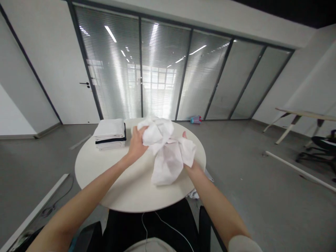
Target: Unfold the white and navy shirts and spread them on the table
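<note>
A crumpled white cloth (169, 162), perhaps a garment, is bunched up over the right half of the round table. My left hand (138, 141) grips its upper left part, fingers partly hidden in the folds. On the other side, my right hand (190, 164) holds the cloth's right end; fabric covers most of that hand and one fingertip shows above it. The lower part of the cloth hangs close to the tabletop. Left of my left hand sits a neat stack of folded cloths (110, 134), mostly white with a dark one in the middle.
The round white table (91, 168) stands in front of my lap. More fabric (193, 194) lies low beyond its right edge. A blue and pink object (195, 119) is on the floor by the glass wall. At right are a desk (304, 112) and an office chair (321, 148).
</note>
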`<state>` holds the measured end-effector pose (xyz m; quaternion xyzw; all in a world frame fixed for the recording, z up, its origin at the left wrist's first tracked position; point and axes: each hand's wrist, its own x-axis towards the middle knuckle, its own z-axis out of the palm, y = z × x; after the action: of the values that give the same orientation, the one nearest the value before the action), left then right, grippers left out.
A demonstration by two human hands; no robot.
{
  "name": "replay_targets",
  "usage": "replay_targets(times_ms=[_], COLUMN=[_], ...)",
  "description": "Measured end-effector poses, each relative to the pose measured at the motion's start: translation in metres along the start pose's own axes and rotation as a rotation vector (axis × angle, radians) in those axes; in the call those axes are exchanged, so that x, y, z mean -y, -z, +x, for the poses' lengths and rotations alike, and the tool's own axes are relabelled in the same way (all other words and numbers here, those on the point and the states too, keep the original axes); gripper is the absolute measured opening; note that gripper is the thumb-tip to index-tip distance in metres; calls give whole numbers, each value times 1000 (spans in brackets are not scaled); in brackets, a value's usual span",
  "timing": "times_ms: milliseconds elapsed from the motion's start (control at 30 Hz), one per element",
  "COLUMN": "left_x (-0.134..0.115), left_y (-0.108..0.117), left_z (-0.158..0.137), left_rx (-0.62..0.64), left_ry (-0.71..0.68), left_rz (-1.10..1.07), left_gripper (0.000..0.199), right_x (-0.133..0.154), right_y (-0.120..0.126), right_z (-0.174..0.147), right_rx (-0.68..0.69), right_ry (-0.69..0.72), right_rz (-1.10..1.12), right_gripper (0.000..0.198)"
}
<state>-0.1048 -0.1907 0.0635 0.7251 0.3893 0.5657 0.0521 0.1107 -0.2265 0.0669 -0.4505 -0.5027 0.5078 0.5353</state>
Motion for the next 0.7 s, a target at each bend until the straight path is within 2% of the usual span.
replay_targets(times_ms=[67,133,267,300,367,467,533,567,600,700], left_x=[-2,-4,4,8,18,38,52,59,66,79], left_y=[-12,-24,-26,-23,-15,-5,-2,-1,1,6], left_z=[-22,-40,-49,-45,-32,-12,-4,-3,-3,-11], left_rx=[218,397,647,690,725,679,656,659,664,686], left_ry=[-71,-167,-252,-254,-259,-253,-256,-270,-290,-313], left_rz=[134,192,39,-3,-29,29,68,82,94,87], left_gripper=[65,68,72,70,63,47,34,28,24,21], right_x=[-2,-6,-3,3,18,38,38,34,26,-4], right_y=[-3,-7,-8,-7,-6,-8,-10,-12,-13,-17], right_z=[9,17,39,47,66,102,128,140,152,178], right_rx=[34,7,-92,-108,-143,-288,-372,-360,-286,167], right_ry=[5,0,2,64,298,653,723,705,656,407], right_rz=[100,127,-64,-147,-361,-757,-1003,-1112,-1214,-1440], right_gripper=[64,52,45,41,33,35,42,44,47,58])
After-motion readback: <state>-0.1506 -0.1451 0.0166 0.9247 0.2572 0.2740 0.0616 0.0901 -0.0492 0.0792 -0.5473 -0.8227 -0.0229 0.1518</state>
